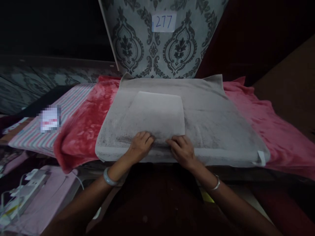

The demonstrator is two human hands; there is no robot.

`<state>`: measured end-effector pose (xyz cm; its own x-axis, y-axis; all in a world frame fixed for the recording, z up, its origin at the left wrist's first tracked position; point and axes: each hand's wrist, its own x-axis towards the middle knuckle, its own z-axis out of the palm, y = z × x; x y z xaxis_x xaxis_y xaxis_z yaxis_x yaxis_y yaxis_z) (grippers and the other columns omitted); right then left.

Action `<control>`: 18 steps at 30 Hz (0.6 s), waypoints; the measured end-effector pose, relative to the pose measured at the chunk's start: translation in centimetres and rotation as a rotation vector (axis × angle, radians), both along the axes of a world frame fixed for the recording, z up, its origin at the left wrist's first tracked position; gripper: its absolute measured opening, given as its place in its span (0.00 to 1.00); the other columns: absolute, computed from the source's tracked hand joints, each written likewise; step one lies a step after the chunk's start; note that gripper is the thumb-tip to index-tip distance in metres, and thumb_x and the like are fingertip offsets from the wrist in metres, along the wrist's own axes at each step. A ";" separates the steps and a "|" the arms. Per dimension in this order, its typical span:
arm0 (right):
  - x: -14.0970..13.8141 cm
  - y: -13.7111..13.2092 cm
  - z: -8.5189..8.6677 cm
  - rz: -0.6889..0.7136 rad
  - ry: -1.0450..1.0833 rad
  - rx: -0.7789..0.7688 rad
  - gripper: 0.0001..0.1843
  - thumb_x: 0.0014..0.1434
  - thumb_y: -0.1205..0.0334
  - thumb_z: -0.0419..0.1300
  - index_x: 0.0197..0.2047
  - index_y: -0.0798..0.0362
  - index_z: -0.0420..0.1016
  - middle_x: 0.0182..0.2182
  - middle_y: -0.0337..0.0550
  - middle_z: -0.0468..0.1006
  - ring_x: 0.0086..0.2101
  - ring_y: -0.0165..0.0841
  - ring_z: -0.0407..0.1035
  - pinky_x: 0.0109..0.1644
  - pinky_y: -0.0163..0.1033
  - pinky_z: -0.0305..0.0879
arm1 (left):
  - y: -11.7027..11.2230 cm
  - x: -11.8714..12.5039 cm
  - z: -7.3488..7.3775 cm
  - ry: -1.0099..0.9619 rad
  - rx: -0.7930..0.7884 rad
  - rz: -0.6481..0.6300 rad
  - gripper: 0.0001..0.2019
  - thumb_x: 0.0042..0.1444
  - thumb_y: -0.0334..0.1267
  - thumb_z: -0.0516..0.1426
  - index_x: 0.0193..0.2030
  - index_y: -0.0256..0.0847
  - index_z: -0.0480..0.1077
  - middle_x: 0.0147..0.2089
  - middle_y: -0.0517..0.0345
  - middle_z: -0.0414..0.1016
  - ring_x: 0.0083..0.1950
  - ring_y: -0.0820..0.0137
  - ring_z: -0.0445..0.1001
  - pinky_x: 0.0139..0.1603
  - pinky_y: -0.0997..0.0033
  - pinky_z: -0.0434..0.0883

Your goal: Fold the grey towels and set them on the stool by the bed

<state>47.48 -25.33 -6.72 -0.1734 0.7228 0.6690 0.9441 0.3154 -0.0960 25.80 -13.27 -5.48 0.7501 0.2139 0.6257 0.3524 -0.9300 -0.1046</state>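
Observation:
A large grey towel (209,114) lies spread flat, with a small white tag (261,158) at its near right corner. On its middle rests a smaller, lighter grey cloth (157,111), roughly square; whether it is a separate piece or a folded part cannot be made out. My left hand (141,146) is closed at this cloth's near left corner, fingers curled on the fabric. At the near right corner my right hand (182,149) pinches the fabric in the same way. The fingertips of both hands are partly hidden.
Under the towel a red plush blanket (83,124) shows on both sides. Further left are a striped cloth (31,137) and a blurred white packet (50,118). A power strip with cables (29,186) sits low left. A paper marked 277 (164,21) hangs on the patterned wall.

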 end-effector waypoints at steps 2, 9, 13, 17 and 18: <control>-0.1 -0.5 -0.6 0.007 -0.024 -0.047 0.18 0.66 0.74 0.53 0.51 0.49 0.78 0.42 0.47 0.74 0.39 0.38 0.64 0.44 0.44 0.64 | -0.2 0.0 -0.5 -0.011 0.012 -0.024 0.07 0.64 0.29 0.52 0.43 0.39 0.70 0.37 0.51 0.71 0.39 0.62 0.66 0.38 0.61 0.64; -0.4 -0.7 -0.6 0.020 0.008 0.003 0.18 0.62 0.77 0.54 0.49 0.52 0.76 0.39 0.47 0.73 0.39 0.38 0.63 0.41 0.43 0.63 | -1.2 -1.1 0.4 0.005 -0.077 -0.038 0.10 0.63 0.32 0.55 0.51 0.37 0.71 0.43 0.48 0.74 0.43 0.60 0.68 0.41 0.61 0.66; -0.4 -0.8 -0.4 0.029 0.008 -0.002 0.17 0.63 0.76 0.54 0.52 0.52 0.74 0.40 0.47 0.73 0.39 0.39 0.64 0.42 0.44 0.65 | -2.4 -0.7 0.3 0.028 -0.101 0.014 0.19 0.64 0.34 0.56 0.61 0.40 0.69 0.57 0.44 0.74 0.55 0.56 0.69 0.51 0.56 0.67; -0.3 -0.7 -0.1 0.020 0.015 -0.021 0.18 0.62 0.75 0.55 0.54 0.53 0.72 0.43 0.49 0.73 0.41 0.41 0.65 0.43 0.46 0.67 | -2.5 0.1 -0.3 0.025 -0.145 0.034 0.16 0.65 0.33 0.55 0.58 0.40 0.72 0.54 0.46 0.76 0.52 0.58 0.70 0.48 0.58 0.67; -0.3 -0.6 0.0 0.016 0.006 -0.041 0.19 0.61 0.75 0.55 0.54 0.54 0.72 0.44 0.50 0.73 0.42 0.41 0.65 0.44 0.46 0.67 | -2.4 0.3 -0.3 0.025 -0.154 0.028 0.15 0.64 0.35 0.56 0.57 0.40 0.72 0.53 0.45 0.76 0.51 0.57 0.70 0.47 0.58 0.67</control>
<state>47.21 -25.90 -6.70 -0.1812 0.7467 0.6400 0.9384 0.3261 -0.1148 26.06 -15.67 -5.74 0.7572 0.3273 0.5653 0.3779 -0.9254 0.0295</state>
